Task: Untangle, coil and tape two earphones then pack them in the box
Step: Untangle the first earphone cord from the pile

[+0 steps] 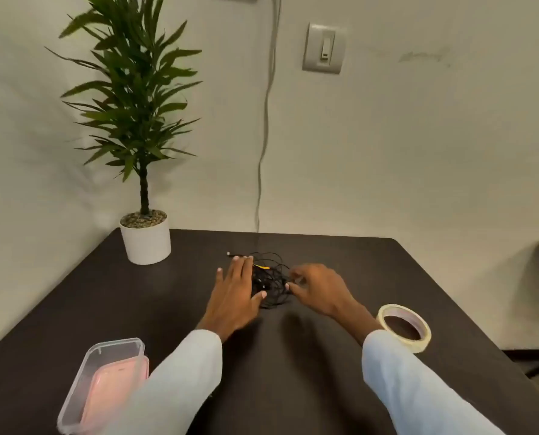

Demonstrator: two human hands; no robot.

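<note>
A tangled heap of black earphone cables [269, 279] with a small yellow part lies on the dark table [167, 296], a plug end sticking out toward the far left. My left hand [235, 290] lies flat with straight fingers against the heap's left side. My right hand [318, 288] is at the heap's right side, its fingers curled and its fingertips pinching a strand. A roll of pale tape [404, 328] lies flat to the right. A clear plastic box [104, 381] with a pink lid under it sits at the near left, partly behind my left sleeve.
A potted plant in a white pot [145, 237] stands at the table's far left corner. A grey cable [263, 136] hangs down the wall behind the table. The table's right edge runs close behind the tape roll.
</note>
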